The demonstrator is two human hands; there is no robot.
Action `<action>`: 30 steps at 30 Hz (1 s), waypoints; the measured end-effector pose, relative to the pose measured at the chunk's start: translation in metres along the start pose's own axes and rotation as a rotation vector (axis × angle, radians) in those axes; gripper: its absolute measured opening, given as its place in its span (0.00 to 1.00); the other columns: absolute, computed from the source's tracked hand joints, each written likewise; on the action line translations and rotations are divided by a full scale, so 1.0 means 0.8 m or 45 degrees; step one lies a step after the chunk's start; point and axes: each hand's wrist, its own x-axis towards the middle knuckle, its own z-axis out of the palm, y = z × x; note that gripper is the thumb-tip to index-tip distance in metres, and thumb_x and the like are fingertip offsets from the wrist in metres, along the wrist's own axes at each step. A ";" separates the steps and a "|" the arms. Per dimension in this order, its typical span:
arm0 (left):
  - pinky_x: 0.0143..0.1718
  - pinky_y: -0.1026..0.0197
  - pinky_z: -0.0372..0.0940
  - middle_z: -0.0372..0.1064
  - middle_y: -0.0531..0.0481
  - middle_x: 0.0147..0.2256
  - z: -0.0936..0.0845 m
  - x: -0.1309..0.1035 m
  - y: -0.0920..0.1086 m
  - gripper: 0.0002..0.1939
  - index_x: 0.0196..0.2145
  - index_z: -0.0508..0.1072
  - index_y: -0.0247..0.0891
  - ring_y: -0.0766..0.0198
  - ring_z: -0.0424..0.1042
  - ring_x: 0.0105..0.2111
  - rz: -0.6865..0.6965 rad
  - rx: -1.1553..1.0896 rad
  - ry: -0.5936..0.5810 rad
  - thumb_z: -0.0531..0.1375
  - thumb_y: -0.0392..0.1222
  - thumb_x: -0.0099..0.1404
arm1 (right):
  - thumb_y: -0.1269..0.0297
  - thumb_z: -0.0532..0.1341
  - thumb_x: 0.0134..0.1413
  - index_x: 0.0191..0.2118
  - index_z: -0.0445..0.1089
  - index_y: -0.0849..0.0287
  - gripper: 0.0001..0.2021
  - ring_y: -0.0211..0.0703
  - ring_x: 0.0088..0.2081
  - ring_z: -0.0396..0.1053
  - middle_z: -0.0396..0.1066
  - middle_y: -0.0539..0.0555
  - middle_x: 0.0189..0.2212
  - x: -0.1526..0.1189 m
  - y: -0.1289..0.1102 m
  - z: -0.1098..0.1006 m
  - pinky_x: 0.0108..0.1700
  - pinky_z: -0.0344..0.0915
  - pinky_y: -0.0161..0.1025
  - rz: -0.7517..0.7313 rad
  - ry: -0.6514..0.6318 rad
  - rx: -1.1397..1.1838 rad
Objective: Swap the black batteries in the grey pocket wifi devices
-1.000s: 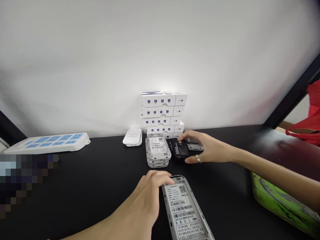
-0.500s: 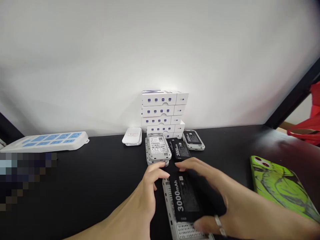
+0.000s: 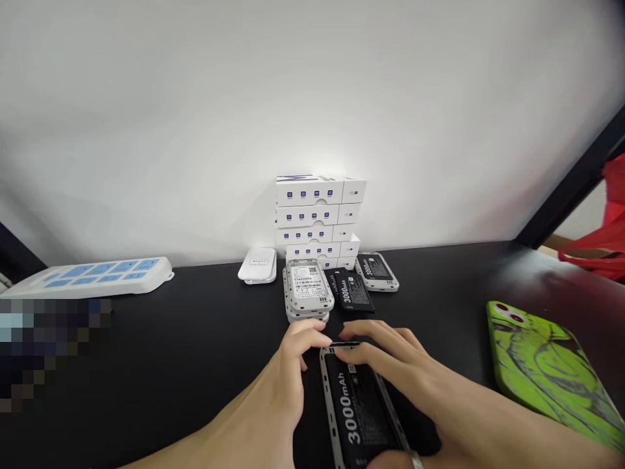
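Note:
In front of me lies a pale-grey handheld device shell [image 3: 330,404], its back off. A black battery [image 3: 359,407] printed "3000mAh" sits in its recess. My right hand [image 3: 405,371] spans the battery, with fingertips at the far end and the thumb on the near end. My left hand [image 3: 293,371] has its fingers bent and apart, the fingertips by the shell's far left corner; whether they touch it I cannot tell. Beyond are stacked shells [image 3: 308,286] with labels showing, loose batteries [image 3: 354,290] and another shell with a battery [image 3: 377,270].
Several white boxes [image 3: 312,215] are stacked against the wall. White back covers [image 3: 258,266] lie left of them. A power strip [image 3: 107,277] is at the far left of the black table [image 3: 195,352], and a green-cased phone [image 3: 547,371] at the right. A red bag [image 3: 596,241] hangs at the right edge.
The battery has moved toward me and down into the shell's recess. My right hand's fingers have come to its far end, its thumb nearer me. My left hand has hardly moved.

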 end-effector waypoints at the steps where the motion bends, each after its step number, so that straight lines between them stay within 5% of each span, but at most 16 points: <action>1: 0.48 0.42 0.67 0.49 0.38 0.61 0.000 0.000 0.000 0.47 0.58 0.50 0.48 0.37 0.60 0.59 -0.002 -0.006 -0.003 0.59 0.75 0.50 | 0.59 0.69 0.45 0.57 0.63 0.54 0.31 0.55 0.61 0.56 0.56 0.57 0.60 0.001 -0.004 0.001 0.65 0.51 0.50 0.019 0.019 0.018; 8: 0.48 0.41 0.68 0.52 0.40 0.58 -0.001 0.001 0.004 0.49 0.58 0.50 0.48 0.37 0.61 0.58 -0.020 0.019 -0.008 0.64 0.72 0.47 | 0.63 0.69 0.39 0.49 0.61 0.51 0.29 0.47 0.50 0.64 0.61 0.51 0.53 0.006 -0.003 0.006 0.55 0.63 0.39 0.125 0.095 0.284; 19: 0.50 0.41 0.68 0.51 0.40 0.60 -0.006 0.006 0.015 0.50 0.60 0.48 0.50 0.38 0.61 0.58 -0.051 0.061 -0.071 0.68 0.65 0.47 | 0.71 0.67 0.31 0.45 0.64 0.52 0.28 0.51 0.48 0.66 0.67 0.51 0.46 0.003 -0.016 0.008 0.52 0.64 0.42 0.251 0.166 0.262; 30: 0.50 0.40 0.67 0.49 0.39 0.61 -0.007 0.002 0.011 0.50 0.60 0.48 0.49 0.37 0.61 0.58 -0.026 0.057 -0.064 0.69 0.63 0.46 | 0.68 0.66 0.43 0.52 0.65 0.42 0.27 0.44 0.56 0.63 0.61 0.46 0.56 0.000 0.001 0.002 0.57 0.63 0.34 0.108 0.129 0.273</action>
